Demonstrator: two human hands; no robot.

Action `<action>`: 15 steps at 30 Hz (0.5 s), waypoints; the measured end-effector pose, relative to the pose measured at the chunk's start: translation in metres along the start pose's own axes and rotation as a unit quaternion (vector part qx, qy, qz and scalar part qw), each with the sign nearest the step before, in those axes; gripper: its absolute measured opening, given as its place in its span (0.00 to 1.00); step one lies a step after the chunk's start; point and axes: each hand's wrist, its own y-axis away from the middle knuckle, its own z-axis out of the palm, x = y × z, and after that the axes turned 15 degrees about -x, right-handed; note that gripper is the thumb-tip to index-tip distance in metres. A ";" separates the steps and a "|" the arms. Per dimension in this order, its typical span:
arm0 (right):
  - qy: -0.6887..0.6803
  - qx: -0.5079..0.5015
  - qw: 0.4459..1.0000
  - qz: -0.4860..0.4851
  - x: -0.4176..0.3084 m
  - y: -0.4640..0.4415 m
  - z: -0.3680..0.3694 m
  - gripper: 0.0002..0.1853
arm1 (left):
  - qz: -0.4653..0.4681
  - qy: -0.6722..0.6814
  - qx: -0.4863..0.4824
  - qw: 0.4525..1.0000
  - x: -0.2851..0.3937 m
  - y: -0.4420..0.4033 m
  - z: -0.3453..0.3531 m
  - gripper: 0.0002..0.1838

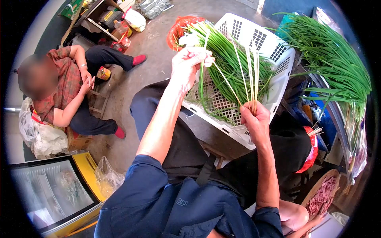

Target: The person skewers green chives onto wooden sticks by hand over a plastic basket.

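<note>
My left hand point(189, 65) is closed in a pinch on a garlic chive point(201, 81), its pale stalk pointing up and the green leaf hanging below. My right hand point(256, 121) grips several thin bamboo skewers point(251, 75) fanned upward. One skewer leans left, its far end at my left fingertips; whether it touches the chive I cannot tell. Beneath both hands stands a white plastic basket point(283, 81) with perforated walls. A thick bunch of green garlic chives point(228, 67) lies in it, white stalk ends toward the upper left.
Another chive heap point(325, 55) lies on a stand at right. A red bag point(310, 152) with skewers and a round basket of reddish meat pieces point(322, 194) are at lower right. Another person point(65, 87) sits at left, near a glass-topped cooler point(55, 190). A red mesh bag point(178, 29) touches the basket.
</note>
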 end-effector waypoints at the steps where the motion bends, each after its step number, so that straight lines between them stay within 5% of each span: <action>1: -0.008 0.003 1.000 0.002 -0.002 0.001 0.000 0.07 | 0.000 0.001 0.000 1.000 0.002 0.000 0.000 0.05; 15: -0.019 0.008 1.000 -0.005 0.008 0.011 -0.007 0.05 | -0.127 0.031 -0.031 0.991 -0.002 0.003 -0.007 0.07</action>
